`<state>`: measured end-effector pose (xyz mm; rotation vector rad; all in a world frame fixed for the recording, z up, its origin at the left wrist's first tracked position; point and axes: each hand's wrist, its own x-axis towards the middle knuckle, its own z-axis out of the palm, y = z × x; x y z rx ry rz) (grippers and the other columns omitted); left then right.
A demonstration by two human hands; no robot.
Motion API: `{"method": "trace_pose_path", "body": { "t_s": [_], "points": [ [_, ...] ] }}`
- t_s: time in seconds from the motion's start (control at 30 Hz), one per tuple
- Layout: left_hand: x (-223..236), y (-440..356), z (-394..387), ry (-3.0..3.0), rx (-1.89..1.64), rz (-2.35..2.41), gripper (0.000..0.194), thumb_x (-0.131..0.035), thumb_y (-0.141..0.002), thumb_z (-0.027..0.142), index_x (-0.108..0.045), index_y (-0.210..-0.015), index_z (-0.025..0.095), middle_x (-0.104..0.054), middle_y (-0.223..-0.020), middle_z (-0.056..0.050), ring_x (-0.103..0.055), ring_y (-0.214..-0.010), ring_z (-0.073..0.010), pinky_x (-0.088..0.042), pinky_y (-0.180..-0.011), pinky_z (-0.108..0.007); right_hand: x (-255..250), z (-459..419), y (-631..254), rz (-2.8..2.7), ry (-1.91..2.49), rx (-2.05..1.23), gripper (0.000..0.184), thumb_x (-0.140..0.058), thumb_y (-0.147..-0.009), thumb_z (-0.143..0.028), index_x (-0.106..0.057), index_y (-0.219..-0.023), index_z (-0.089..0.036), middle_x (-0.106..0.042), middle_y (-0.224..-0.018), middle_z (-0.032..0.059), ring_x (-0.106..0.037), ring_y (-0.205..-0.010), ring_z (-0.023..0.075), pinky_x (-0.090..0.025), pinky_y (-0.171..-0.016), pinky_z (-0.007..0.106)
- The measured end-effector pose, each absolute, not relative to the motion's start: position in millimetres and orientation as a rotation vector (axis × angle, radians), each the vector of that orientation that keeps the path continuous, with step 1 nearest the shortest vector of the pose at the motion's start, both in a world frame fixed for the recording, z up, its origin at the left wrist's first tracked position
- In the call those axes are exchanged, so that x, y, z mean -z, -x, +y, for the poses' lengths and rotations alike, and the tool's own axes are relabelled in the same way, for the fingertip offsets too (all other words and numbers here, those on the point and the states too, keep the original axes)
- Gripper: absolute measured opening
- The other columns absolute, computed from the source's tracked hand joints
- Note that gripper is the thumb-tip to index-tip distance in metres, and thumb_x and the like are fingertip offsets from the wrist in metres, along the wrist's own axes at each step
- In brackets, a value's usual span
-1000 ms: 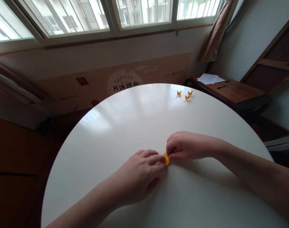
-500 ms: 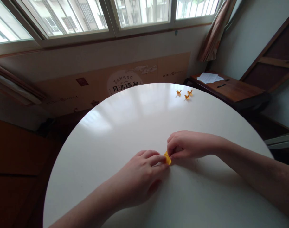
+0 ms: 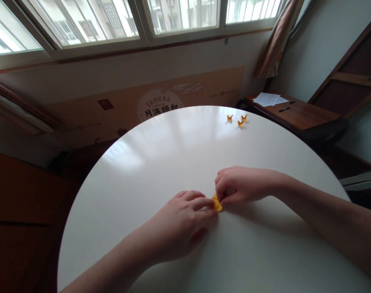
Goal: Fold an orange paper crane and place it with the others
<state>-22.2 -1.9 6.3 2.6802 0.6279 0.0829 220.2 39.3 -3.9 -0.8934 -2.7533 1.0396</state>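
Note:
A small piece of yellow paper lies on the white round table, partly covered by fingers. My left hand pinches its left side, thumb and fingers pressing it near the tabletop. From the right, my right hand is curled with its fingertips closed on the paper's right edge. The fingers hide much of the paper, so its folds cannot be made out. Farther back on the table stand three folded paper cranes, yellow-orange in colour.
Beyond the table at the right, a brown wooden side table bears white sheets of paper and a dark pen-like object. A printed cardboard panel leans below the window. A curtain hangs at the right.
Both hands stay on the yellow paper, almost still. The paper and fingertips have shifted very slightly to the right in view.

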Motion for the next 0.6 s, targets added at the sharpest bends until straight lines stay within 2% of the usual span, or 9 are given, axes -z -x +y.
{"method": "trace_pose_path", "body": {
  "t_s": [0.27, 0.6],
  "points": [
    [-4.4, 22.6, -2.4, -2.681, -0.096, 0.632, 0.039, -0.060, -0.087, 0.020, -0.060, -0.125, 0.030, -0.065, -0.129, -0.002, -0.056, -0.119, -0.0244, -0.043, -0.105, -0.040, 4.1, 40.2, -222.3, -2.781, 0.820, -1.019, 0.012, -0.068, -0.082, -0.019, -0.078, -0.088, -0.022, -0.071, -0.083, 0.0008, -0.060, -0.082, 0.0146, -0.041, -0.072, 0.023],
    [-4.1, 24.0, -1.1, -2.683, -0.061, 0.629, 0.041, -0.059, -0.088, 0.022, -0.058, -0.129, 0.030, -0.062, -0.134, 0.002, -0.054, -0.122, -0.0231, -0.039, -0.108, -0.040, -1.6, 34.9, -217.4, -2.803, 0.919, -0.970, 0.015, -0.061, -0.085, -0.019, -0.075, -0.088, -0.020, -0.071, -0.084, 0.0020, -0.059, -0.084, 0.0157, -0.040, -0.073, 0.024]
  ]
}}
